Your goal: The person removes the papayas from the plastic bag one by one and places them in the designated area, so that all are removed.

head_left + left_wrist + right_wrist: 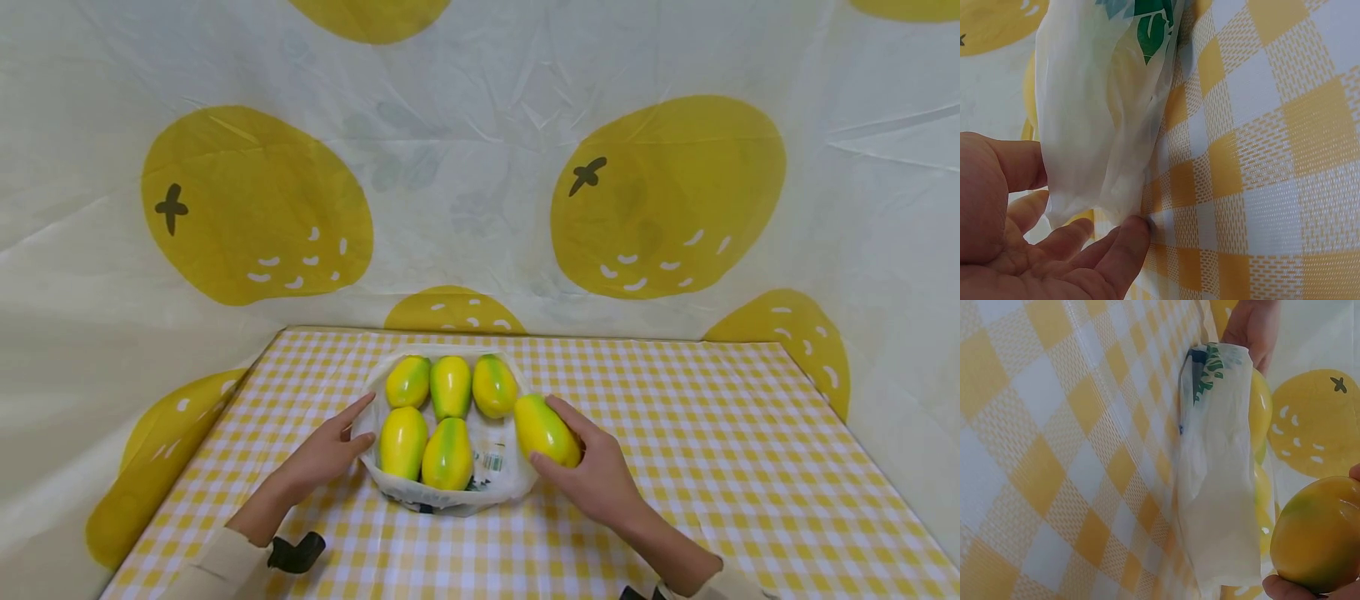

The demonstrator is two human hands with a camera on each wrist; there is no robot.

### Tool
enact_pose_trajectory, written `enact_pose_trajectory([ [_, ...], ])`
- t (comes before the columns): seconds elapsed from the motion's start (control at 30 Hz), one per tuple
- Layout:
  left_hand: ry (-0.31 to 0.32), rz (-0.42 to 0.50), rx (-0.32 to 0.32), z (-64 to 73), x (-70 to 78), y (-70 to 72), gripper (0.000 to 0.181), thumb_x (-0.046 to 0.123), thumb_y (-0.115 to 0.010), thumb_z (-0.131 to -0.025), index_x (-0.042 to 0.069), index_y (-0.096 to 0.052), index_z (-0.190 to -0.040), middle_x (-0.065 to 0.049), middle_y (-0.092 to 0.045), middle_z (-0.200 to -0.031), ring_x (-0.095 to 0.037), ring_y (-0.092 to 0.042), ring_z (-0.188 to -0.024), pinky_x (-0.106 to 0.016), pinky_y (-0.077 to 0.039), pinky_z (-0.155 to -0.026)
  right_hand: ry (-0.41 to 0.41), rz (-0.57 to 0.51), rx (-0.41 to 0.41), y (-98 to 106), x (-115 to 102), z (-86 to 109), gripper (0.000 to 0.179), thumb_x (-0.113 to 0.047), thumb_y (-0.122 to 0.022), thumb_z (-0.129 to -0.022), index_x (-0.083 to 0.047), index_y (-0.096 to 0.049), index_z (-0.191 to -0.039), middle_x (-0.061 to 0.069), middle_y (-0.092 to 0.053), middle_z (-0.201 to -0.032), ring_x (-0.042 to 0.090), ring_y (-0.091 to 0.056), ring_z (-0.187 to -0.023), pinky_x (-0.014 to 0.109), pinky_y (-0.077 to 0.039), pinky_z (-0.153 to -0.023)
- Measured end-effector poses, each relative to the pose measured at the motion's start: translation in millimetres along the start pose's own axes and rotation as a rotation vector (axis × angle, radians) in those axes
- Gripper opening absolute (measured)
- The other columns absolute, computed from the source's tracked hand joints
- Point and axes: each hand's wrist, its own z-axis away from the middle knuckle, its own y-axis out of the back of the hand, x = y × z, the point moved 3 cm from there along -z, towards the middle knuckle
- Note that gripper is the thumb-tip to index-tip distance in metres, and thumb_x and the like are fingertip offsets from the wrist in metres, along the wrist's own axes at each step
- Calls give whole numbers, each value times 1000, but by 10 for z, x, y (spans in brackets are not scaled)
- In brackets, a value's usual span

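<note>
A white plastic bag [495,497] with its mouth rolled wide lies on the table, and several glossy yellow-green mangoes [452,387] sit inside it in two rows. My right hand [596,479] grips another mango [546,431] at the bag's right rim, thumb on the near side and fingers round the far side. In the right wrist view that mango [1316,534] is beside the bag wall, above the cloth. At the left side of the bag, my left hand [322,454] has its thumb and fingers spread, with fingertips right at the plastic [1094,125].
A yellow-and-white checked cloth [697,417] covers the table. Behind and beside it hangs a pale sheet [465,167] printed with large yellow fruits. Dark straps [297,552] show near the sleeve cuffs.
</note>
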Motion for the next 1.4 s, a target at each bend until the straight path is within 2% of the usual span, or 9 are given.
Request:
enact_pose_trajectory([
  [0.27,7,-1,5,-5,-8,0,71,30,-54,-108,28,-17,-169,-19,-13,-176,-53,-17,-157,-69,-31,-121,-30,31,7,55,8,-19,73,-21,-81,-90,-12,-49,-156,13,-55,-156,24,-64,-108,25,-55,-81],
  [0.5,18,5,15,-16,-26,2,71,29,-55,-108,30,-18,-169,-18,-13,-176,-53,-16,-157,-70,-27,-123,-2,62,36,106,41,-38,73,-19,-81,-89,-12,-51,-155,15,-58,-153,23,-65,-105,24,-55,-79],
  [0.6,17,1,17,-16,-31,1,70,28,-54,-108,29,-18,-169,-19,-14,-176,-53,-17,-157,-69,-28,-123,0,71,40,130,50,-45,73,-20,-81,-90,-12,-50,-155,16,-57,-153,23,-65,-104,25,-56,-77],
  [0.83,14,5,18,-15,-32,0,70,27,-54,-108,28,-18,-169,-18,-14,-176,-52,-17,-157,-68,-29,-123,-29,75,45,196,72,-63,72,-22,-79,-91,-13,-49,-156,18,-58,-152,24,-65,-104,25,-56,-77],
  [1.0,14,-3,20,-22,-48,-3,70,28,-55,-108,29,-19,-168,-18,-15,-176,-52,-19,-157,-69,-28,-123,-22,80,44,242,81,-71,73,-23,-78,-92,-11,-48,-157,18,-54,-155,26,-65,-106,25,-55,-77],
  [1.4,13,5,18,-24,-45,-2,70,29,-55,-108,29,-19,-169,-17,-13,-176,-51,-17,-158,-68,-29,-123,-23,65,38,321,102,-80,73,-26,-78,-93,-14,-46,-158,19,-58,-151,24,-64,-103,24,-56,-74],
])
